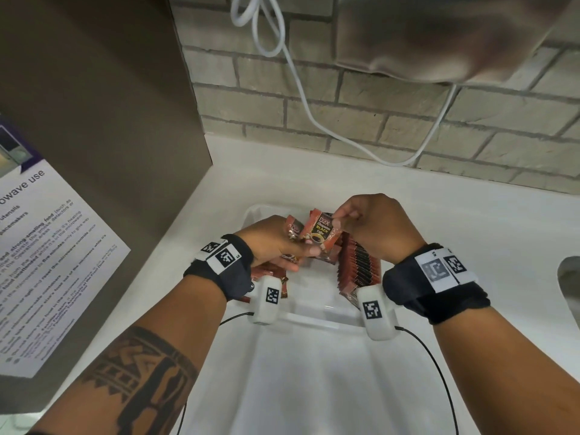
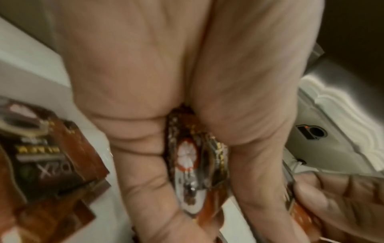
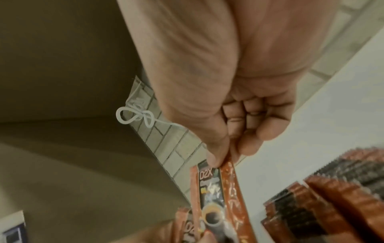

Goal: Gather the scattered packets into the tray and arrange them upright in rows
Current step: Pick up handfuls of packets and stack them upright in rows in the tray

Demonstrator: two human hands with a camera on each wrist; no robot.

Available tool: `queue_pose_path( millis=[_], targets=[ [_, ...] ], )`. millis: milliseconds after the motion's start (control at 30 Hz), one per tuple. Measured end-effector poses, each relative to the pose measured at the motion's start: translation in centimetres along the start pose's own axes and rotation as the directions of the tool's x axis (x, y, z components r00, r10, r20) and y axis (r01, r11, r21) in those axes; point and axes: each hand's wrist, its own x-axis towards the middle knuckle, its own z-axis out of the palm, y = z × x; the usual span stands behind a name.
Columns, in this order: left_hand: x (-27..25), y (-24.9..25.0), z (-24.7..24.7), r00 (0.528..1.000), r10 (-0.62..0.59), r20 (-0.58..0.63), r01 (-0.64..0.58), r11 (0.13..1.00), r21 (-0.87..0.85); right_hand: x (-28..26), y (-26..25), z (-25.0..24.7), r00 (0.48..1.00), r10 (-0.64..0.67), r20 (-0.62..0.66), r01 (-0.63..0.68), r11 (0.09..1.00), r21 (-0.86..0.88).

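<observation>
A white tray [image 1: 314, 318] sits on the counter under both hands. My left hand [image 1: 282, 243] grips a small bunch of brown coffee packets [image 2: 193, 161] between thumb and fingers. My right hand [image 1: 343, 219] pinches the top edge of one D2X black coffee packet [image 1: 320, 235], which stands up against that bunch; thumb and forefinger are on the same packet [image 3: 212, 197] in the right wrist view. A row of upright packets [image 1: 357, 265] fills the tray's right side. Loose packets [image 2: 47, 161] lie flat at the tray's left, partly hidden by my left wrist.
A tall brown panel [image 1: 110, 120] with a printed notice [image 1: 47, 262] stands close on the left. Behind the tray is a brick wall [image 1: 408, 120] with a hanging white cable [image 1: 298, 89]. A sink's edge [image 1: 569, 277] shows at the far right of the white counter [image 1: 470, 230].
</observation>
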Motion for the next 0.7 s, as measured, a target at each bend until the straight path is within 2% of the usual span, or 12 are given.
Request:
queue_pose_path(
  millis=[100, 200, 333, 433, 700],
  targets=[
    [-0.2, -0.3, -1.2, 0.986, -0.152, -0.065, 0.156, 0.986, 0.060, 0.3, 0.6, 0.2, 1.000, 0.020, 0.007, -0.019, 0.993, -0.119],
    [-0.5, 0.4, -1.8, 0.967, -0.226, -0.118, 0.242, 0.959, 0.148, 0.3, 1.3, 1.0, 0.999, 0.030, 0.044, -0.021, 0.984, -0.179],
    [0.1, 0.4, -0.5, 0.966, -0.259, 0.024, 0.245, 0.938, 0.246, 0.7, 2.1, 2.3, 0.997, 0.056, 0.046, -0.047, 0.982, -0.184],
    [1.5, 0.2, 1.5, 0.945, -0.310, 0.106, 0.260, 0.907, 0.331, 1.2, 2.5, 3.4, 0.994, 0.093, 0.054, -0.077, 0.967, -0.243],
    [3.7, 0.2, 3.5, 0.935, -0.347, 0.069, 0.286, 0.855, 0.433, 1.5, 2.7, 4.4, 0.991, 0.099, 0.086, -0.065, 0.941, -0.331]
  ],
)
